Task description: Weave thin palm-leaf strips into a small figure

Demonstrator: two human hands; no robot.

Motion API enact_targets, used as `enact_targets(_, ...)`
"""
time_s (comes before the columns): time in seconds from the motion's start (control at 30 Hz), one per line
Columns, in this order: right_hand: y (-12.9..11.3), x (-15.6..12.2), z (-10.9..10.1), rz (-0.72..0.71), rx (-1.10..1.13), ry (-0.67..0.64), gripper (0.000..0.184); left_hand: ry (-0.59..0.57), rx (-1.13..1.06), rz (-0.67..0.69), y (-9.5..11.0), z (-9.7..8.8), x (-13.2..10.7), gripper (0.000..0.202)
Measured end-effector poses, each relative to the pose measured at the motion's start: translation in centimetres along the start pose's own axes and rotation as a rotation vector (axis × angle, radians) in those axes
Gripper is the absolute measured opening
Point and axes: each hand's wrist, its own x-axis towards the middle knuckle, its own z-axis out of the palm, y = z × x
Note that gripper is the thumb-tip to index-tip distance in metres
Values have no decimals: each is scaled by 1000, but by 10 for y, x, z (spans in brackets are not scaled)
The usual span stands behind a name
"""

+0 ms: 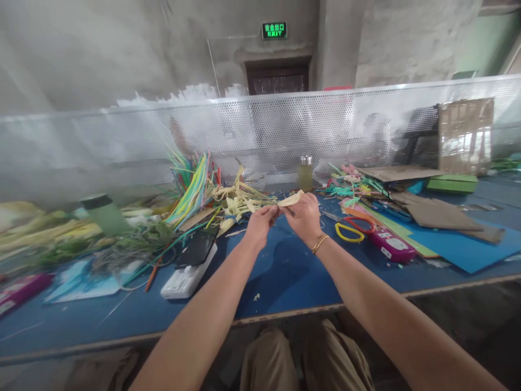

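Note:
Above the middle of the blue table, my right hand (304,217) pinches a pale yellow, husk-like strip (292,199) that lies along its fingers. My left hand (261,221) is closed in a pinch at the strip's left end, and the fingertips of both hands nearly meet. What exactly sits between the left fingertips is small and partly hidden. Just beyond the left hand lies a heap of similar pale yellow strips (236,203). Scissors with red and yellow handles (350,233) rest to the right of my right hand.
Bundled coloured stems (193,190) stand behind a black phone (197,247) on a white device (189,277). A green cup (105,214) is at left. A bottle (305,174) stands near the perforated metal screen (228,130). Purple case (391,244), cardboard (439,209) and blue sheets (476,250) lie right.

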Motion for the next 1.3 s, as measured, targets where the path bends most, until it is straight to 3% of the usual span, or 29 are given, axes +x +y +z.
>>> enact_targets(0.2, -5, 5, 1, -78, -49, -69, 26, 73, 84, 138, 0, -1, 1, 19)
enact_targets(0.33, -6, 3, 2, -80, -65, -69, 25, 61, 171, 170, 2, -5, 3, 23)
enact_targets(0.67, -5, -3, -2, 110, 1, -10, 18, -6, 344, 233, 6, -14, 8, 25)
enact_targets(0.9, 2, -3, 9, 195, 29, -90, 39, -15, 254, 190, 5, -15, 8, 25)
enact_targets(1.3, -9, 0, -4, 138, -9, -88, 23, -20, 178, 148, 1, -17, 11, 24)
